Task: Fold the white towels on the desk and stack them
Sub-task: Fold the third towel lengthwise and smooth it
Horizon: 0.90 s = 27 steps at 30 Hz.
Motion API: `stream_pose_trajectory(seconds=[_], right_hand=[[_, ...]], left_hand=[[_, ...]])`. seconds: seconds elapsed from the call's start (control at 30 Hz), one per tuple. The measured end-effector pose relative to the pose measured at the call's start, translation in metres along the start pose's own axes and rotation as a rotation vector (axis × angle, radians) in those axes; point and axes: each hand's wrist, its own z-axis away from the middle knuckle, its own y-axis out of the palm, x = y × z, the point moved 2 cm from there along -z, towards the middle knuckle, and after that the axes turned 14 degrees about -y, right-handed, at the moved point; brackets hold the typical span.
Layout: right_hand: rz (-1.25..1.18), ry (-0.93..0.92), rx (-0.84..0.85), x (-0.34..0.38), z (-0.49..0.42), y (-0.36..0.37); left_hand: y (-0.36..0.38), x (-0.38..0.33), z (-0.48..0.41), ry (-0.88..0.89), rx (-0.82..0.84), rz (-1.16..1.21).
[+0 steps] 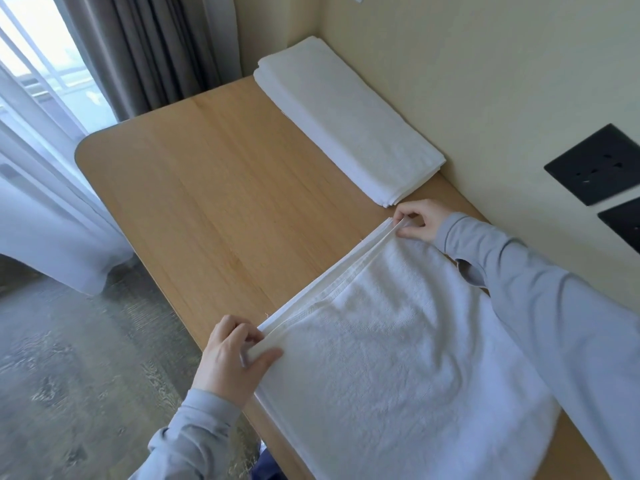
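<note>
A white towel (391, 341) lies doubled over on the near part of the wooden desk (214, 188), its hemmed edges lined up along the far side. My left hand (232, 355) pinches the corner of those edges at the desk's front edge. My right hand (417, 220) pinches the opposite corner near the wall. A stack of folded white towels (346, 116) rests at the far end of the desk against the wall, just beyond my right hand.
The wall runs along the desk's right side with two black socket plates (595, 164). Grey curtains (149, 46) and a sheer white curtain (52, 202) hang at the left by the window. Carpeted floor lies below the desk's front edge.
</note>
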Motion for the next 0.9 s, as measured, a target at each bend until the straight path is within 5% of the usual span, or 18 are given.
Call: stream_pose_trajectory(seconds=[0.27,0.7,0.8,0.9], right_hand=[[0.078,0.046,-0.050,0.001,0.000,0.001],[0.102,0.223,-0.154,0.005,-0.013,0.036],[0.232,0.144,-0.373,0.016,0.000,0.036],[0.401,0.061,-0.665,0.044,0.023,0.047]], left_hand=[[-0.018,0.002,-0.007,0.027,0.188,0.098],[-0.030,0.013,-0.015,-0.083,0.256,0.089],[-0.033,0.002,-0.009,-0.099,-0.069,-0.079],[-0.008,-0.044,0.018,0.160,-0.358,-0.215]])
